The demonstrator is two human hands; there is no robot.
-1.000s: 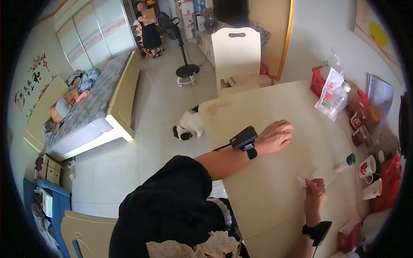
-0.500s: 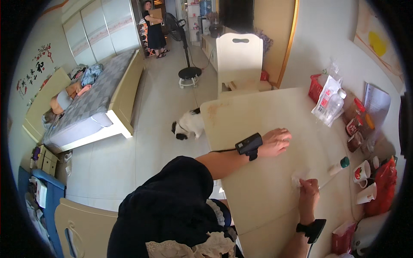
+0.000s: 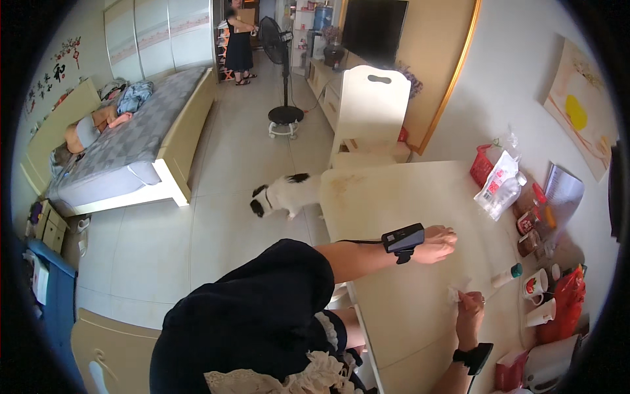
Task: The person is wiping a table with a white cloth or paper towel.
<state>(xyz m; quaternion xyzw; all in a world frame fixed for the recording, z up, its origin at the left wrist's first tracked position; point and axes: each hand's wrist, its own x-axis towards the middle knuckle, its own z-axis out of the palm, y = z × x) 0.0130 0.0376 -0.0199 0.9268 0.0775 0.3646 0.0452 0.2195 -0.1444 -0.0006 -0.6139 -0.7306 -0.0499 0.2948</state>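
My right hand (image 3: pixel 469 316) is closed on a crumpled, whitish, see-through wad that looks like tissue (image 3: pixel 454 293), low over the pale table (image 3: pixel 387 295). My left hand (image 3: pixel 436 245) is farther off on the same table, palm down, fingers loosely bent and slightly apart, with nothing visible in it. Both wrists wear black strapped devices. Right of my hands lies a small clear bottle with a green cap (image 3: pixel 506 275). Beyond it are a white mug with a red print (image 3: pixel 534 286) and a white cup (image 3: pixel 541 313).
Along the wall side stand jars (image 3: pixel 529 243), a red basket (image 3: pixel 482 165), a white-and-red packet (image 3: pixel 497 184), and a red bag (image 3: pixel 568 305). A white chair (image 3: pixel 373 108) faces the table's far end. A dog (image 3: pixel 292 196) is left of the table; a fan (image 3: pixel 285 79) and another person (image 3: pixel 239 46) are farther back.
The whole view has shifted slightly. The dog has come farther out from beside the table. My left hand's fingers are more bent; my right hand keeps its hold on the wad.
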